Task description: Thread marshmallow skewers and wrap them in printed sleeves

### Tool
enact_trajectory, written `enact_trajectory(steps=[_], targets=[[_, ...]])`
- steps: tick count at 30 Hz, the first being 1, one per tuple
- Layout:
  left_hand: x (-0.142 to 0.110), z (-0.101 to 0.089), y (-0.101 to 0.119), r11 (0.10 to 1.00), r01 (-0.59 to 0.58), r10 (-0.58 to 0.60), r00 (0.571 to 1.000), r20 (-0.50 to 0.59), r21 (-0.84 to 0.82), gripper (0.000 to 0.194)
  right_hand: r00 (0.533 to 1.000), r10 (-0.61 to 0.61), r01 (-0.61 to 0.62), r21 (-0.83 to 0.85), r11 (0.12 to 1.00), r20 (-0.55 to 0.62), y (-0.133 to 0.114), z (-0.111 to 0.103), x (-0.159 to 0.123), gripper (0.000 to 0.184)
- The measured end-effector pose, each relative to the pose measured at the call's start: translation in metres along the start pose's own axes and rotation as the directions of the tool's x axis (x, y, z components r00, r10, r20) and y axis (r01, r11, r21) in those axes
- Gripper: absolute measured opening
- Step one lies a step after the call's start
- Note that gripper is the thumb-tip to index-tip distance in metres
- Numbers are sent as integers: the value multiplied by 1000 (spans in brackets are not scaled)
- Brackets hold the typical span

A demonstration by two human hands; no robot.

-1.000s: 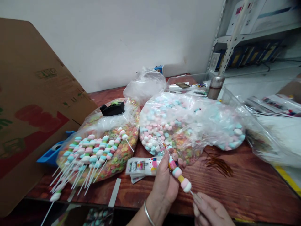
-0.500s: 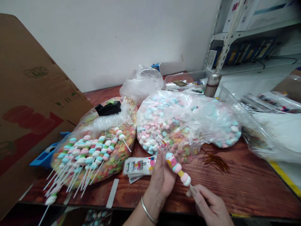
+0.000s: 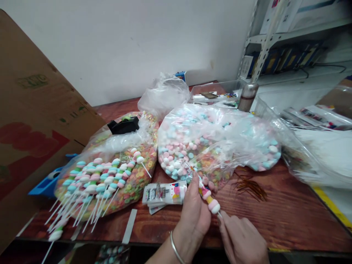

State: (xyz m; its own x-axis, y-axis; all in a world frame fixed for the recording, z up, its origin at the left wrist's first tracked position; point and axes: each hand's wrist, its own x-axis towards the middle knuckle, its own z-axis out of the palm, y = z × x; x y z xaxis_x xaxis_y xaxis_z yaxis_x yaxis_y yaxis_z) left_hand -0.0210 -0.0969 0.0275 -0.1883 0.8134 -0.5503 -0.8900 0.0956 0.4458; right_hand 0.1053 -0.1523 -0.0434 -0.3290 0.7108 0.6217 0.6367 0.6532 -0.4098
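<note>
Head view: white wall (image 3: 137,51) behind reddish-brown wood counter (image 3: 299,212). Candy skewer (image 3: 210,200) is above the front of the counter, just in front of the marshmallow bag (image 3: 176,139). Long axis runs diagonally: stick end lower right toward the person, wrapped end upper left toward the bag. Left hand (image 3: 195,211) is curled around the clear printed wrapper (image 3: 202,189), skewer's upper part inside; lowest marshmallows stick out bare. Right hand (image 3: 243,236) pinches the stick just below the last white marshmallow. Printed sleeves (image 3: 162,193) lie just left of the left hand; brown twist ties (image 3: 251,187) to the right. Finished-looking skewers (image 3: 96,176) lie on the ring-candy bag (image 3: 145,157), most sticks toward the person.

Versus half a second ago: skewer sits deeper in the left hand, fewer pieces showing; left fingers now wrap across the wrapper; right hand turned, back upward. View shifted slightly.
</note>
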Motion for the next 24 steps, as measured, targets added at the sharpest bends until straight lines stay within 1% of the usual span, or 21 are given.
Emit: enact_trajectory(steps=[1, 2, 4, 5, 6, 7, 10, 13, 14, 15, 16, 17, 18, 19, 20, 21, 22, 23, 24], targets=[[-2, -2, -3, 1000, 14, -14, 1000, 15, 0, 21, 996, 89, -91, 99, 991, 23, -2, 0, 2, 19], [-3, -6, -6, 999, 37, -37, 999, 34, 1, 20, 980, 186, -197, 204, 959, 74, -5, -1, 4, 20], [-4, -13, -9, 995, 95, -95, 994, 59, 11, 18, 911, 344, -406, 355, 842, 226, -8, -2, 8, 26], [-3, -16, -8, 994, 112, -113, 992, 65, 15, 18, 874, 391, -480, 392, 785, 288, -9, -3, 9, 28], [-1, -18, -6, 994, 110, -110, 991, 70, 16, 19, 847, 420, -527, 416, 741, 327, -10, -3, 10, 29], [1, -20, -2, 996, 92, -93, 993, 74, 14, 22, 831, 437, -554, 435, 710, 345, -10, -4, 11, 30], [8, -20, 12, 1000, 2, -3, 993, 119, 2, 25, 811, 481, -585, 490, 647, 332, -11, -5, 12, 31], [11, -15, 21, 999, -35, 32, 981, 189, 13, 20, 771, 505, -635, 520, 571, 388, -13, -5, 13, 31], [11, -13, 22, 999, -39, 35, 980, 198, 14, 17, 766, 498, -642, 514, 569, 406, -13, -4, 12, 31], [11, -11, 22, 999, -42, 39, 980, 194, 12, 15, 777, 483, -630, 499, 595, 404, -12, -4, 12, 30], [11, -9, 21, 999, -40, 38, 984, 176, 9, 16, 808, 458, -589, 476, 653, 371, -12, -3, 11, 27], [10, -7, 19, 999, -37, 36, 988, 149, 6, 18, 860, 414, -509, 439, 740, 299, -11, -2, 10, 23], [10, -6, 17, 999, -34, 33, 992, 119, 4, 19, 917, 343, -397, 379, 836, 203, -10, 0, 8, 17], [8, -6, 14, 1000, -31, 31, 995, 97, 4, 20, 962, 253, -272, 293, 917, 101, -9, 2, 7, 12], [7, -5, 11, 1000, -29, 29, 996, 86, 4, 20, 987, 161, -160, 192, 968, 11, -8, 4, 6, 11], [5, -5, 7, 1000, -22, 22, 996, 87, 4, 19, 995, 88, -83, 101, 991, -51, -7, 5, 6, 14], [3, -6, 3, 1000, -7, 6, 995, 97, 1, 18, 995, 60, -57, 46, 997, -80, -7, 7, 7, 15], [1, -7, 0, 1000, 24, -24, 993, 112, -3, 18, 994, 86, -83, 39, 996, -73, -6, 8, 8, 15], [-1, -8, -3, 998, 63, -62, 991, 119, -10, 19, 989, 143, -141, 70, 988, -33, -5, 8, 10, 14]])
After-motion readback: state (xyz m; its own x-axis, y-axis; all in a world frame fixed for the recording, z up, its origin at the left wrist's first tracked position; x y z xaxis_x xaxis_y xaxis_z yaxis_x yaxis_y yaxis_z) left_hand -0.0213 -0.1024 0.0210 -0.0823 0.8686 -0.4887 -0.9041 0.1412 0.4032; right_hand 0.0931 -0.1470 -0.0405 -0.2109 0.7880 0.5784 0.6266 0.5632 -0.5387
